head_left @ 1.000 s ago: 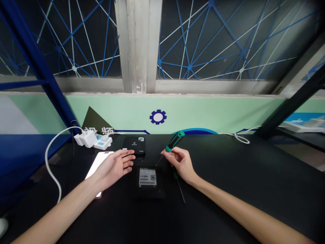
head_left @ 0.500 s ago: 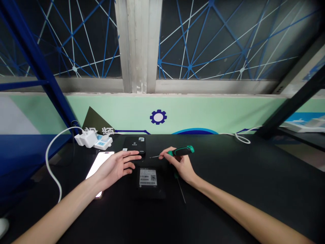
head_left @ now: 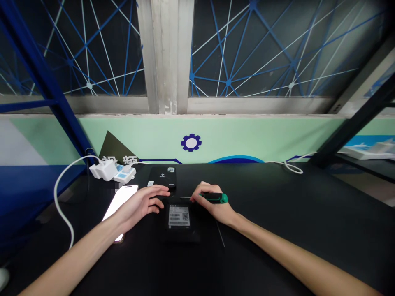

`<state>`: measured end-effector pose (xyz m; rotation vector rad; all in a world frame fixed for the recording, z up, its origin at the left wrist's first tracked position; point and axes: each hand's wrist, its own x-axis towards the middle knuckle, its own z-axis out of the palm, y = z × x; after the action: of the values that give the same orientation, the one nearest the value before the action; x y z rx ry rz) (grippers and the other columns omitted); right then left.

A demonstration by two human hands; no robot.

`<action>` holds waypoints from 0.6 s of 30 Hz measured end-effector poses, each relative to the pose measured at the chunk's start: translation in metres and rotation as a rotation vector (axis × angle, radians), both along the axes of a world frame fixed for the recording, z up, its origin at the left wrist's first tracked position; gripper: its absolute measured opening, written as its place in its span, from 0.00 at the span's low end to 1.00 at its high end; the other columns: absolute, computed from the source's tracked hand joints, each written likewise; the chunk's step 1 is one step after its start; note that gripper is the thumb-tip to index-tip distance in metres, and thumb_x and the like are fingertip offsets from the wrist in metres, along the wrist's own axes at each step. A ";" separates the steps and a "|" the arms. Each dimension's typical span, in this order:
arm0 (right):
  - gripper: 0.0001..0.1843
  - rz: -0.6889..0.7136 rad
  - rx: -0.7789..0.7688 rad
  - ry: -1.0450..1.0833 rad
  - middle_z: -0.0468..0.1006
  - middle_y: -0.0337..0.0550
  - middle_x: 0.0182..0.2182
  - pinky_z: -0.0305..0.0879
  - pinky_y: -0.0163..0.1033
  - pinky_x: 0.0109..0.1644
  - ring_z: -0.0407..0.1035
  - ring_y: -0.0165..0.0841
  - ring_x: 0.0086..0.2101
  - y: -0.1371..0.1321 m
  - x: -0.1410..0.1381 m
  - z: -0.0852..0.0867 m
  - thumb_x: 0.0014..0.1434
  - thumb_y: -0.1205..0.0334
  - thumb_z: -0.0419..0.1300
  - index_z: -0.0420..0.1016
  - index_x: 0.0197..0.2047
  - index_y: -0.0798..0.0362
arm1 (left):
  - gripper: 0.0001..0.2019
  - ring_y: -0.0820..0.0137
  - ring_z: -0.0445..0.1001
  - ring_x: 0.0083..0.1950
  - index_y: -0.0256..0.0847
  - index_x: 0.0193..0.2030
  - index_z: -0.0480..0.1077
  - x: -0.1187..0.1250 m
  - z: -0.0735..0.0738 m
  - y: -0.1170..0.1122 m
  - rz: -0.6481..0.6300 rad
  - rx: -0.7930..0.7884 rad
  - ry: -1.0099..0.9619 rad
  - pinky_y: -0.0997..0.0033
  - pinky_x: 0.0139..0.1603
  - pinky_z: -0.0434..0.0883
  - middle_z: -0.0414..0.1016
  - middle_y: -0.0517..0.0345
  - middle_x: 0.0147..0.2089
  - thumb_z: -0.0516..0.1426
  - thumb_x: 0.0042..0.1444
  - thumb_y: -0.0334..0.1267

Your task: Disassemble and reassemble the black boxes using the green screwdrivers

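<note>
My right hand (head_left: 212, 202) is closed round a screwdriver with a green and black handle (head_left: 217, 198); its thin shaft points left, low over the table. My left hand (head_left: 148, 201) hovers with fingers apart and holds nothing, beside the far left corner of a flat black box-like device (head_left: 179, 236) with a white label and QR code facing up. A second thin metal shaft (head_left: 221, 235) lies on the table below my right hand, its other end hidden by the hand. Behind my left fingers lies a black rounded case (head_left: 163, 176) with a small sticker.
A phone with a bright screen (head_left: 119, 207) lies partly under my left wrist. At the back left stand a white power strip (head_left: 125, 173) and a plugged-in white adapter (head_left: 104, 169) with a looping cable. Another white cable (head_left: 291, 166) lies along the wall at the right.
My right hand has come down and turned the screwdriver, so its handle now lies lower and nearly level. My left hand stays about where it was, its fingers slightly more curled.
</note>
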<state>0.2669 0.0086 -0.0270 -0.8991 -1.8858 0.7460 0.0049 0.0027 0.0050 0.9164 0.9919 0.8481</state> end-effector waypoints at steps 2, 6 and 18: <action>0.16 0.030 0.004 -0.008 0.79 0.43 0.27 0.64 0.41 0.38 0.69 0.36 0.32 0.001 0.000 -0.001 0.66 0.55 0.59 0.79 0.28 0.51 | 0.12 0.67 0.76 0.36 0.37 0.46 0.79 -0.001 -0.001 0.000 -0.007 0.010 0.010 0.70 0.35 0.71 0.77 0.41 0.54 0.59 0.61 0.39; 0.16 0.011 0.000 0.025 0.78 0.43 0.26 0.64 0.41 0.38 0.69 0.35 0.32 0.000 0.001 0.000 0.66 0.55 0.59 0.78 0.28 0.52 | 0.13 0.65 0.75 0.38 0.39 0.47 0.77 0.000 -0.003 -0.001 -0.037 0.120 0.136 0.69 0.36 0.70 0.76 0.45 0.52 0.58 0.62 0.43; 0.16 -0.028 -0.140 0.165 0.76 0.40 0.24 0.60 0.35 0.29 0.65 0.30 0.24 0.001 0.000 -0.003 0.62 0.52 0.63 0.70 0.28 0.53 | 0.19 0.67 0.65 0.28 0.45 0.36 0.70 -0.002 -0.025 -0.005 0.021 0.626 0.836 0.72 0.26 0.51 0.68 0.62 0.29 0.68 0.47 0.54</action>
<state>0.2673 0.0099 -0.0298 -0.9202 -1.6894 0.9155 0.0031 -0.0021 -0.0198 1.8912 1.4721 0.8109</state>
